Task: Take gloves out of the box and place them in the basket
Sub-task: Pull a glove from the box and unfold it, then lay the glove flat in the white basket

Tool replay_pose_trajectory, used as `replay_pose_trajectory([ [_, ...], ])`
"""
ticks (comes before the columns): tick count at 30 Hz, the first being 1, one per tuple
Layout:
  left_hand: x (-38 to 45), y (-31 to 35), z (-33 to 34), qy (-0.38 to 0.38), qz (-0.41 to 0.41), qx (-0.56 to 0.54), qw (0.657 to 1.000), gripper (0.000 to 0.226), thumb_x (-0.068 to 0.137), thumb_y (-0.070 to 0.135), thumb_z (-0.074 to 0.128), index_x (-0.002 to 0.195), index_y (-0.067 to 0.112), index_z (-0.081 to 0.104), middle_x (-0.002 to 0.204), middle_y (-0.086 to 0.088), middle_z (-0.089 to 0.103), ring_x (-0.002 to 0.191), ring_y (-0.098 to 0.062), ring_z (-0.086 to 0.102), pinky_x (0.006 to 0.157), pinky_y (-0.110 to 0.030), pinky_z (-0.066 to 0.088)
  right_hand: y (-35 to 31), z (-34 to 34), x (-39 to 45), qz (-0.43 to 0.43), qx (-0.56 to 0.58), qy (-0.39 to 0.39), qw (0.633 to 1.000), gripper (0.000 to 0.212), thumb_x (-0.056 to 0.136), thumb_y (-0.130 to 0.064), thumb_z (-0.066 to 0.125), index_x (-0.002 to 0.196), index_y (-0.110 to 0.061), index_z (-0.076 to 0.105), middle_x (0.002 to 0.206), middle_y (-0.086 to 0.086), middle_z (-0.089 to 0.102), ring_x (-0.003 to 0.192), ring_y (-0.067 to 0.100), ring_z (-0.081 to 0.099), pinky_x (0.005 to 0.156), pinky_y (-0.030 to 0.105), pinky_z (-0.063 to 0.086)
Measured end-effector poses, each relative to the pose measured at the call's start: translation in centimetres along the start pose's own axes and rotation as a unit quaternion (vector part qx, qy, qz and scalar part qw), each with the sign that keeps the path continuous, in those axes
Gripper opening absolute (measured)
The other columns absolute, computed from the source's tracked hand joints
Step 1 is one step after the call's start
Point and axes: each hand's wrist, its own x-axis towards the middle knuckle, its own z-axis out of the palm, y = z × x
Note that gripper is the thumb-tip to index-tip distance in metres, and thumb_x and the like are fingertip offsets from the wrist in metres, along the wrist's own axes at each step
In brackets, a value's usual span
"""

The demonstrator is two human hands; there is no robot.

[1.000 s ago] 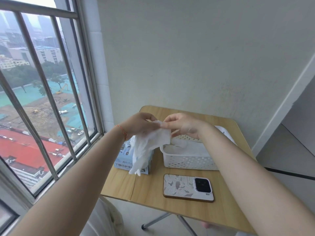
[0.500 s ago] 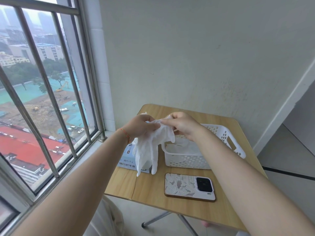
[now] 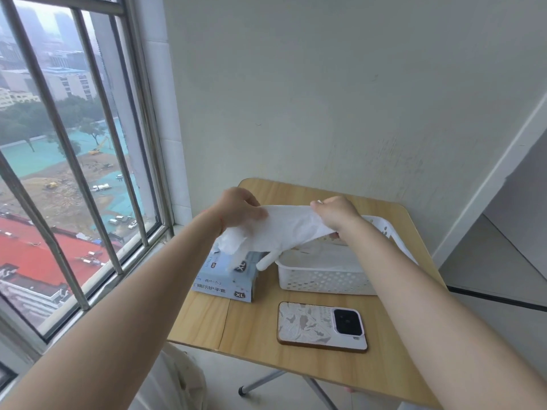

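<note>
A white glove is stretched flat between both hands above the table. My left hand pinches its left edge and my right hand grips its right edge over the basket. The glove's fingers hang down toward the light blue glove box, which lies at the table's left with more white gloves poking from its opening. The white perforated basket stands to the right of the box, with white material lying inside.
A phone with a patterned case lies face down on the small wooden table in front of the basket. A barred window is on the left and a plain wall behind. The table's metal leg shows below.
My hands have moved apart and spread the glove out sideways; before it hung bunched from both hands. My right hand now sits over the basket.
</note>
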Motion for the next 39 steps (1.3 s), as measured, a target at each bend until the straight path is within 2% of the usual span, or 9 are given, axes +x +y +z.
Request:
replay_pose_trajectory([
  [6,2.2,3.0,3.7,-0.003,0.051,0.206,0.977,0.025,0.076,0.032,0.081,0.092,0.02,0.065,0.091,0.004,0.058,0.085,-0.02,0.057,0.067,-0.026,0.042,3.4,-2.7,0.6,0.023,-0.125,0.002,0.992,0.043,0.096,-0.037,0.056,0.064,-0.016,0.036,0.062,0.0,0.041,0.051,0.018,0.044,0.05,0.025,0.036],
  [10,3.2,4.0,6.7,-0.015,0.081,0.257,0.963,0.023,0.079,0.031,0.076,0.097,0.022,0.064,0.097,0.003,0.06,0.082,-0.022,0.064,0.052,-0.024,0.041,6.0,-3.5,0.8,0.036,-0.166,0.012,0.985,0.044,0.097,-0.034,0.055,0.063,-0.013,0.037,0.055,0.003,0.039,0.047,0.017,0.038,0.045,0.026,0.026],
  [13,3.8,3.9,8.3,-0.014,0.114,0.293,0.949,0.027,0.085,0.026,0.07,0.111,0.025,0.062,0.107,0.001,0.061,0.096,-0.023,0.062,0.07,-0.029,0.048,7.6,-3.7,1.0,0.04,-0.196,0.015,0.98,0.039,0.098,-0.033,0.052,0.068,-0.013,0.039,0.059,0.002,0.042,0.051,0.015,0.039,0.046,0.027,0.025],
  [16,3.3,4.1,9.7,0.003,0.175,0.335,0.926,0.028,0.092,0.021,0.059,0.12,0.024,0.059,0.116,-0.001,0.056,0.108,-0.025,0.057,0.077,-0.031,0.042,9.2,-3.8,1.4,0.017,-0.234,0.016,0.972,0.034,0.101,-0.031,0.047,0.074,-0.013,0.042,0.069,0.003,0.049,0.059,0.017,0.047,0.049,0.028,0.028],
  [19,2.3,4.1,11.2,-0.048,0.208,0.34,0.916,0.031,0.094,0.041,0.056,0.121,0.025,0.059,0.12,-0.002,0.056,0.113,-0.024,0.054,0.088,-0.034,0.043,9.9,-3.6,1.7,-0.002,-0.263,0.023,0.965,0.023,0.103,-0.031,0.042,0.091,-0.011,0.047,0.085,0.005,0.054,0.073,0.021,0.052,0.051,0.028,0.03],
  [23,1.4,2.7,12.5,-0.122,0.17,0.369,0.905,0.056,0.086,0.065,0.055,0.128,0.028,0.055,0.132,-0.003,0.051,0.124,-0.024,0.047,0.104,-0.041,0.036,9.8,-3.7,1.9,-0.016,-0.33,0.045,0.943,0.007,0.101,-0.011,0.044,0.1,-0.009,0.051,0.079,0.003,0.051,0.065,0.017,0.05,0.049,0.028,0.03],
  [26,1.3,2.3,12.6,-0.12,0.17,0.375,0.904,0.064,0.083,0.071,0.055,0.13,0.027,0.053,0.131,-0.002,0.052,0.123,-0.023,0.048,0.104,-0.041,0.037,9.7,-4.4,1.5,-0.029,-0.417,0.063,0.906,0.039,0.093,0.003,0.045,0.131,-0.004,0.044,0.1,0.008,0.061,0.082,0.023,0.059,0.058,0.031,0.038],
  [30,1.7,2.8,12.9,-0.127,0.181,0.372,0.902,0.062,0.083,0.072,0.053,0.128,0.03,0.054,0.129,-0.001,0.053,0.121,-0.022,0.048,0.101,-0.039,0.035,10.4,-5.1,1.1,-0.071,-0.508,0.061,0.856,0.055,0.087,0.008,0.046,0.139,-0.005,0.037,0.109,0.009,0.063,0.088,0.025,0.058,0.062,0.031,0.038],
  [39,2.3,2.7,13.7,-0.181,0.187,0.471,0.843,0.065,0.085,0.064,0.057,0.139,0.03,0.046,0.131,-0.004,0.053,0.123,-0.024,0.049,0.106,-0.042,0.035,10.7,-6.0,0.4,-0.055,-0.522,0.044,0.85,0.048,0.083,0.007,0.056,0.129,-0.004,0.046,0.12,0.011,0.054,0.102,0.024,0.059,0.065,0.03,0.039],
])
